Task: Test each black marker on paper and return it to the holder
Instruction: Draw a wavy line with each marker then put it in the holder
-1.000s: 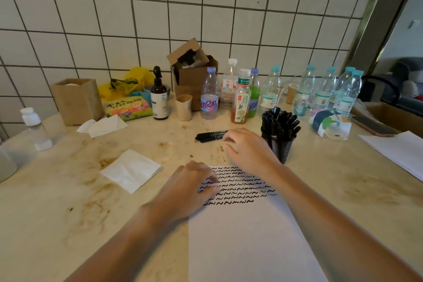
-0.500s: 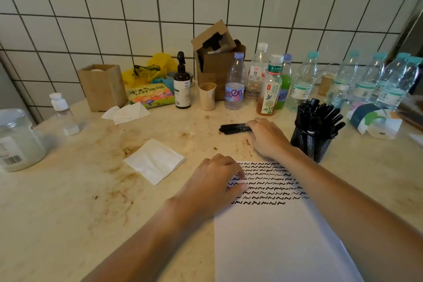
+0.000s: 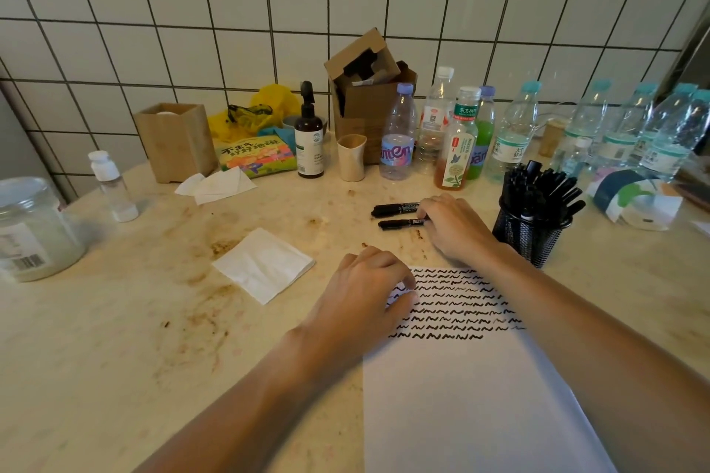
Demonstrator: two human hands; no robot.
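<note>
A white sheet of paper [image 3: 476, 407] lies on the table, its top part filled with rows of black squiggles. My left hand [image 3: 361, 303] rests on the paper's top left corner, fingers loosely curled. Two black markers lie side by side beyond the paper: the far marker [image 3: 395, 209] lies free, and my right hand [image 3: 457, 227] pinches the right end of the near marker [image 3: 401, 223]. A black mesh holder [image 3: 528, 234] packed with several black markers stands just right of that hand.
A white napkin [image 3: 263, 265] lies left of the paper. Along the tiled wall stand several bottles [image 3: 397, 134], a cardboard box [image 3: 369, 96], a pump bottle [image 3: 308, 134], a cup [image 3: 350, 157] and a wooden box [image 3: 176, 140]. A jar [image 3: 32, 228] is far left.
My right hand has reached to the two loose markers and taken the near one, which now lies apart from the far one. My left hand stays on the paper. The camera has turned left.
</note>
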